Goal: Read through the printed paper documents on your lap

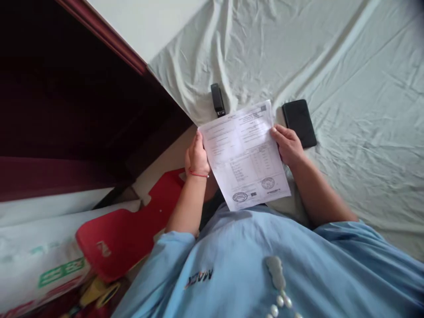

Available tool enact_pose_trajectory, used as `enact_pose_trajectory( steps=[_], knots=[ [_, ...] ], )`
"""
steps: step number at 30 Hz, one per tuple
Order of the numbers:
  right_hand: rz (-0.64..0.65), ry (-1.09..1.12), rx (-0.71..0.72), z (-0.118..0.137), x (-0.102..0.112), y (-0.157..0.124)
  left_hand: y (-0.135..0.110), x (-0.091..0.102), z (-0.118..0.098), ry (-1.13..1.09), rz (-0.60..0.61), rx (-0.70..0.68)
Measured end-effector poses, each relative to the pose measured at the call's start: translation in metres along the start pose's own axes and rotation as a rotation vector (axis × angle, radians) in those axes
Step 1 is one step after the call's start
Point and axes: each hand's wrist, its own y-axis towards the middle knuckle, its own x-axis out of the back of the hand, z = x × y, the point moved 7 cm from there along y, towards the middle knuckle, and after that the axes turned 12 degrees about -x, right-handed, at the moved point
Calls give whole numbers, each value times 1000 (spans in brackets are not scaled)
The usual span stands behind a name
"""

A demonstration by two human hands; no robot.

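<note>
Between my hands is a printed document [245, 154], a white sheet with small text, a table and two round stamps near its lower edge. My left hand [197, 154], with a red string at the wrist, is closed on the sheet's left edge. On the right edge, my right hand [287, 142] pinches the paper with the thumb on top. Just beyond the sheet's top edge lies a black stapler [217, 99], partly covered by the paper. A black rectangular case or notebook [300, 123] rests on the cloth beside my right hand.
A wrinkled pale sheet [357, 145] covers the surface ahead and to the right. Dark wooden furniture [82, 97] stands at the left. Below it are a red plastic object [122, 234] and a white printed sack [36, 256].
</note>
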Motion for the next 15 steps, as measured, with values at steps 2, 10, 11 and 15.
enact_pose_trajectory(
  steps=[2,10,11,15],
  knots=[
    [-6,-15,10,0,1,-1,-1,-3,0,21,12,13],
    [-22,-38,56,3,4,-2,-5,-11,-15,77,67,-19],
    [-23,-29,56,2,5,-2,-6,-12,-16,56,79,-33],
    [12,-22,20,-1,2,-3,-8,-12,-14,16,61,-56]
  ],
)
